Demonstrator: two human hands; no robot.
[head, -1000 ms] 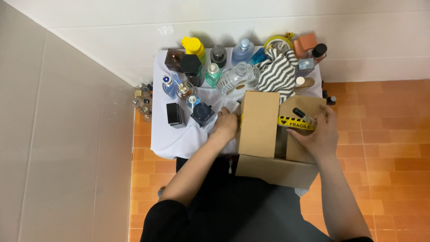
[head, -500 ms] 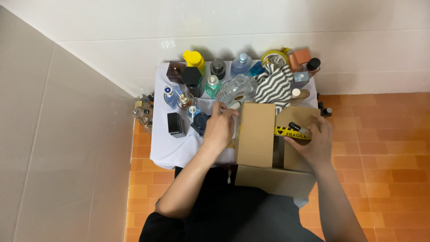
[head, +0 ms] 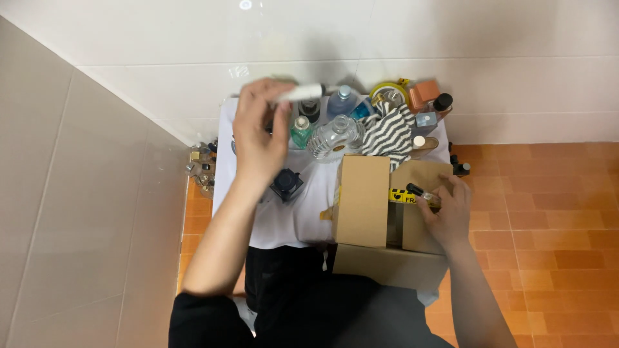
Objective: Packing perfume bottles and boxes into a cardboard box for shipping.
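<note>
Left hand (head: pixel 258 138), upper centre-left of frame, is raised over the white-covered table (head: pixel 284 219) and closed on a slim white tube (head: pixel 302 92), blurred, which sticks out to the right from the fingertips. Can't tell what the tube is.

Right hand (head: pixel 448 212), centre right, rests on the open cardboard box (head: pixel 387 225), fingers curled on a flap beside the yellow tape strip (head: pixel 406 195) and pinching a small dark item (head: pixel 418 191); too small to identify.

Box sits at the table's lower right edge, flaps up, interior not visible.

Progress, as a judgement: early to middle. Most items sit unpacked on the table at upper centre: clear bottle (head: pixel 335 134), green bottle (head: pixel 300 131), dark square bottle (head: pixel 286 182), striped cloth (head: pixel 390 132), tape roll (head: pixel 388 93). Only the tube is lifted.
</note>
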